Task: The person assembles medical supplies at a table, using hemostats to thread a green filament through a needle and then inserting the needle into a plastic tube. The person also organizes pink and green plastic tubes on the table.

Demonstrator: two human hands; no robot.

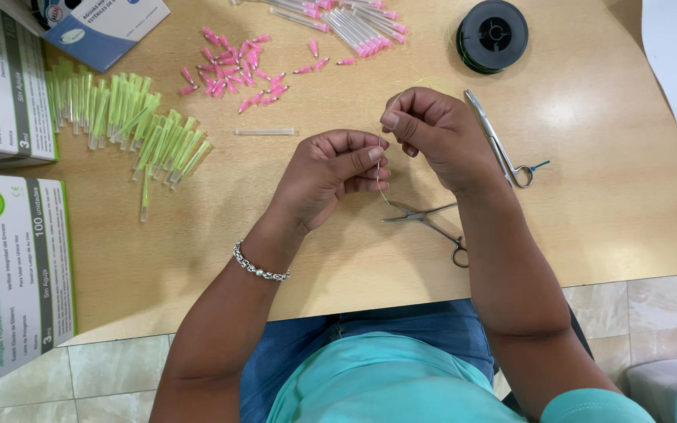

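Note:
My left hand [331, 168] and my right hand [432, 133] are close together over the wooden table [605, 196]. Both pinch a thin, pale thread [380, 176] that runs between their fingertips and curves down below my left hand. My left wrist wears a silver bracelet [260, 266]. Small metal scissors [429, 223] lie on the table just under my right forearm. Metal forceps [499, 145] lie to the right of my right hand.
A black spool [493, 35] sits at the back right. Pink caps [233, 66] and pink-tipped tubes [354, 23] lie at the back, green capped needles [131, 125] at the left, and one clear tube [266, 131]. Boxes [9, 266] stand along the left edge.

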